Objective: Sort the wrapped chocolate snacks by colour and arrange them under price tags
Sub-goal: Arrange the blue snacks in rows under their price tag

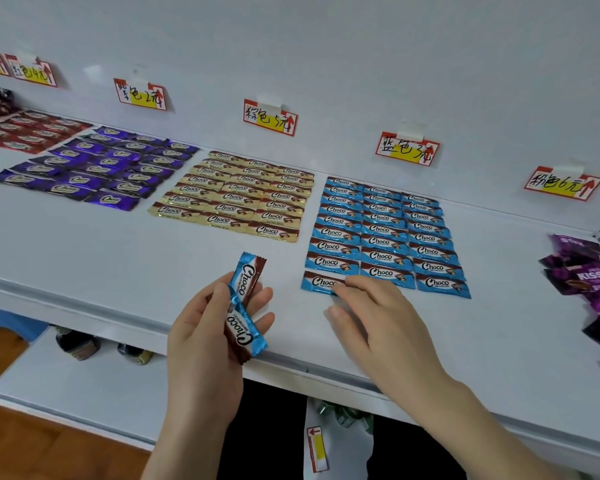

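Pressing a blue snack (317,283) flat at the front-left corner of the blue block (385,230), our right hand (378,317) lies straight-fingered; our left hand (205,341) grips two spare snacks (245,306) over the shelf (118,265), near its bare front edge.

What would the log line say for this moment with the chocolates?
left hand: holds two blue Choco bars | right hand: fingertips on front-left bar of blue block | blue block: under blue price tag
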